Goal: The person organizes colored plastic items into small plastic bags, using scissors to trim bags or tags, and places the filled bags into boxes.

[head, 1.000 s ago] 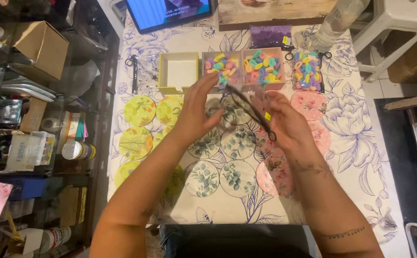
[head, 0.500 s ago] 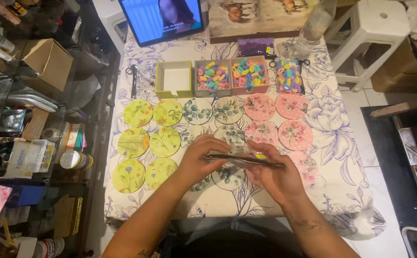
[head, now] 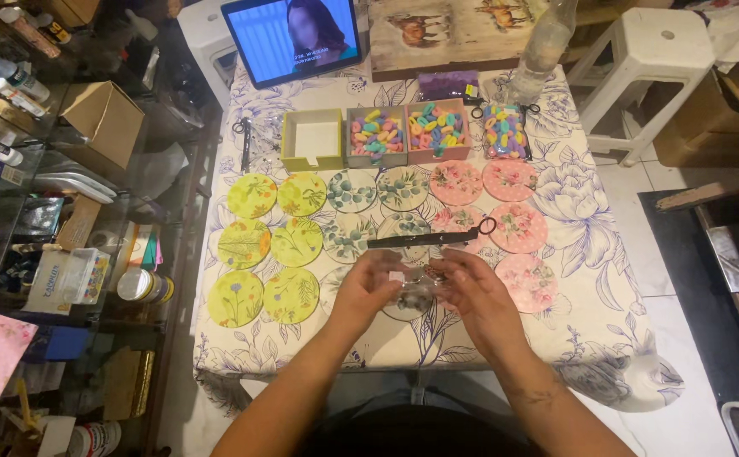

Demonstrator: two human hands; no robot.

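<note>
Nearest the near edge of the table (head: 606, 338), which is covered by a white cloth with blue flowers, the left hand (head: 368, 292) and the right hand (head: 475, 296) meet above the cloth, both pinching a small clear plastic packet (head: 412, 286) between thumbs and fingertips; what the packet contains is too small to make out. Just beyond the hands lies a pair of black scissors (head: 433, 239), resting flat on the round discs, its blades pointing toward the left edge and its ring handles toward the right. The discs lie in rows across the middle of the table: yellow discs (head: 270, 245) toward the left edge, teal-patterned discs (head: 376, 190) in the middle, and pink floral discs (head: 505, 203) toward the right edge. Behind them, near the far edge, stands a row of small boxes: an empty yellow-green box (head: 312, 140), then two boxes of colourful small pieces (head: 408, 134), and a clear bag of similar pieces (head: 505, 131) beside them. Another pair of dark scissors (head: 244, 140) lies left of the empty box. At the far edge a tablet (head: 293, 38) stands propped with its screen lit, a clear plastic bottle (head: 543, 46) toward the far right corner.
</note>
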